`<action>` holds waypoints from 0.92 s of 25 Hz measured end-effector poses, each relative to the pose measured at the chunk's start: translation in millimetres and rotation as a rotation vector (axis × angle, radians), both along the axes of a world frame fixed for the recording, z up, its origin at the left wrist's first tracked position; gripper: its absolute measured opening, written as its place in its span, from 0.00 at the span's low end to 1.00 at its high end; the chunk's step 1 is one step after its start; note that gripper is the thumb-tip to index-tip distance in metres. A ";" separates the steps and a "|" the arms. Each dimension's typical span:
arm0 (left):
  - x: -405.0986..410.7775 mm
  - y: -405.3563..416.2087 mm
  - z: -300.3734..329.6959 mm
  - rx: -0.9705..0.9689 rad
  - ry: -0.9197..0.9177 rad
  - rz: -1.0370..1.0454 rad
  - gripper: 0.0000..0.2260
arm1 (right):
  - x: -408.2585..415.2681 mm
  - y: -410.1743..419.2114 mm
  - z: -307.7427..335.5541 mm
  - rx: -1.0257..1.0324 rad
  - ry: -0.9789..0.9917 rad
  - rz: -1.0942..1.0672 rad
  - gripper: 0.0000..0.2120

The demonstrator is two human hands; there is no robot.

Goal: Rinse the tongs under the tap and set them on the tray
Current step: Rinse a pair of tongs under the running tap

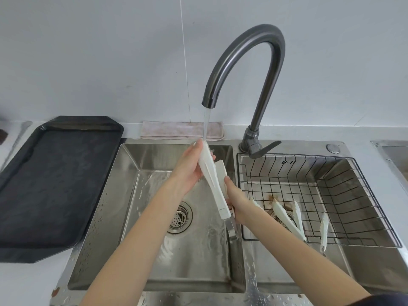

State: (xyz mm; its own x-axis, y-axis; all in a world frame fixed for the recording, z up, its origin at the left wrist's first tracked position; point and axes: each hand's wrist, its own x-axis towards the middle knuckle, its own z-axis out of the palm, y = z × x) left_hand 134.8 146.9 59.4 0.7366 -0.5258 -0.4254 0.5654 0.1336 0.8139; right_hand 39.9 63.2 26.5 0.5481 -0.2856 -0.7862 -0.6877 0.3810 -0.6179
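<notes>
White tongs point(215, 184) with a metal hinge end are held over the left sink basin point(123, 195), tips up under the running water from the dark curved tap point(245, 60). My left hand point(189, 171) grips the upper arm of the tongs near the tips. Lower down, my right hand point(237, 199) holds them near the handle. A black tray point(55, 180) lies on the counter left of the sink.
Further white tongs point(287, 219) lie in the black wire basket point(344, 195) set in the right basin. A pinkish cloth point(176, 130) lies folded behind the sink against the wall. The drain strainer point(180, 217) sits mid-basin.
</notes>
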 end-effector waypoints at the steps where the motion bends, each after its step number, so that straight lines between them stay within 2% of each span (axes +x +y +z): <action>1: 2.4 -0.2 1.8 -0.033 -0.001 -0.017 0.08 | 0.8 0.0 1.8 -0.011 -0.014 -0.005 0.22; 7: 1.8 4.1 14.7 -0.267 0.071 -0.063 0.03 | 5.3 -3.7 8.1 -0.050 -0.083 -0.045 0.23; 11: -3.6 0.2 18.5 -0.215 0.007 -0.065 0.04 | 7.5 -4.0 8.4 -0.023 -0.110 -0.078 0.22; 13: -5.2 -5.4 24.0 -0.139 0.032 0.034 0.04 | 9.5 -3.4 5.2 0.029 -0.129 -0.114 0.23; 17: -0.3 -11.7 27.4 0.011 0.050 0.160 0.12 | 15.4 -2.8 -0.5 0.166 -0.232 -0.211 0.21; 23: 19.1 34.2 10.9 -0.248 0.284 0.450 0.13 | 23.7 1.2 19.6 0.255 -0.381 -0.197 0.11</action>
State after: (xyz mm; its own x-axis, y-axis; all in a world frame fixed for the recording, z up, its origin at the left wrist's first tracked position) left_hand 153.9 181.0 70.3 0.7856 -0.2969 -0.5428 0.6002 0.5785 0.5523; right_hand 63.6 64.4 46.1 0.7649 -0.2372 -0.5989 -0.3309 0.6530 -0.6812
